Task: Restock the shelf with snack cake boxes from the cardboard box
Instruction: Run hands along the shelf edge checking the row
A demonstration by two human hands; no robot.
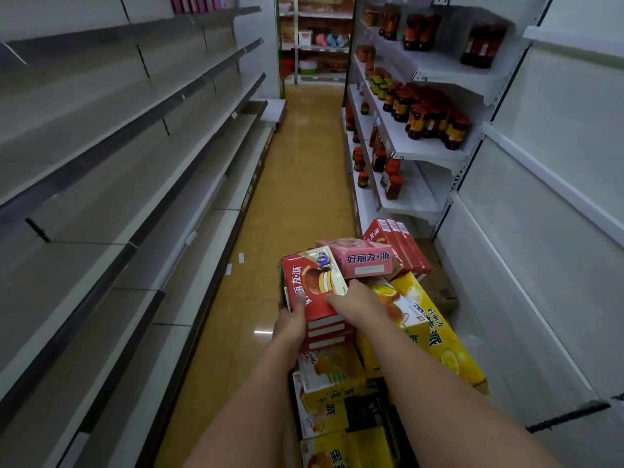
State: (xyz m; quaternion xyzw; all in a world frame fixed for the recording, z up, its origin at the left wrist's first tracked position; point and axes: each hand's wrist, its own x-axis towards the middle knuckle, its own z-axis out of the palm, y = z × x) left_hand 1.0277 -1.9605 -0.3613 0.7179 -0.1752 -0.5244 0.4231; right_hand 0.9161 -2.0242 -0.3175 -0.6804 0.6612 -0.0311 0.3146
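A pile of snack cake boxes fills the lower middle of the aisle. On top lies a stack of red boxes [312,285] with a chocolate pie picture. My left hand [292,319] grips the stack's left side, thumb on the top face. My right hand [354,300] holds its right edge, fingers curled under. A pink box [366,258] rests just behind. More red boxes [400,241] stand tilted further back. Yellow boxes [429,336] lie to the right and below. The cardboard box [439,292] shows only as a brown patch beneath the pile.
Bare grey shelves [118,163] run along the left side. On the right, white shelves [422,146] carry jars with red lids, and nearer white shelves [540,265] hold nothing. The tan floor aisle [304,163] leads to stocked shelving at the far end. Two white tags [234,263] lie on the floor.
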